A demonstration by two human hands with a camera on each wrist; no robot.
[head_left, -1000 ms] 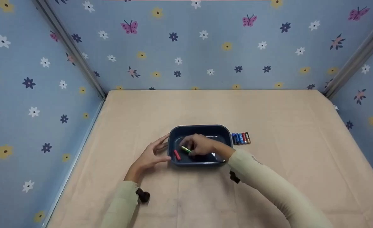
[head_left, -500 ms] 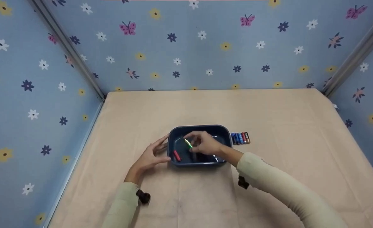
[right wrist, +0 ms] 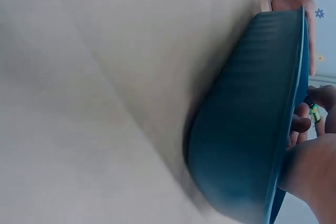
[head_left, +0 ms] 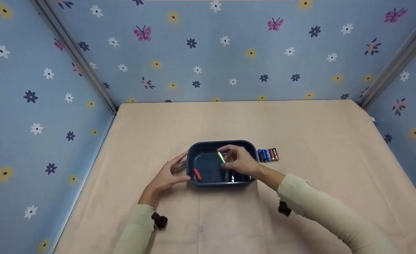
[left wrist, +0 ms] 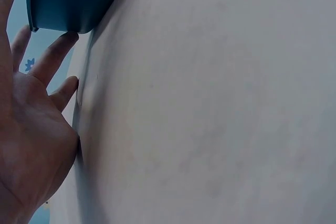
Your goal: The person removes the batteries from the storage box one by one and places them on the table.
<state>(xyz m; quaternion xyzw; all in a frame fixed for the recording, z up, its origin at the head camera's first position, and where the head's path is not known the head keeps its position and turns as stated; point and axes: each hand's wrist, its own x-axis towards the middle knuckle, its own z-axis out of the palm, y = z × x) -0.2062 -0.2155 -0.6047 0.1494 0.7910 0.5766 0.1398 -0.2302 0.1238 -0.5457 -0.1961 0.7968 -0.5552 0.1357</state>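
A dark blue dish [head_left: 208, 169] sits mid-table. Over its interior my right hand [head_left: 242, 161] pinches a green battery [head_left: 221, 157] between thumb and fingertips, holding it slanted. In the right wrist view the battery [right wrist: 314, 113] shows between the fingers beyond the dish's rim. A red battery [head_left: 197, 174] lies in the dish's near left corner. My left hand [head_left: 164, 177] steadies the dish's left side, thumb near the front corner and fingers spread toward the back. From the left wrist, its fingertips touch the dish wall [left wrist: 73, 3].
Several batteries [head_left: 268, 155] in blue, red and black-and-gold lie side by side just right of the dish. A beige cloth [head_left: 317, 141] covers the table. Flower-and-butterfly panels [head_left: 208, 53] stand at the back and both sides.
My right hand has lifted the green battery from the dish's left part and carried it rightward. The left hand and the red battery have stayed in place.
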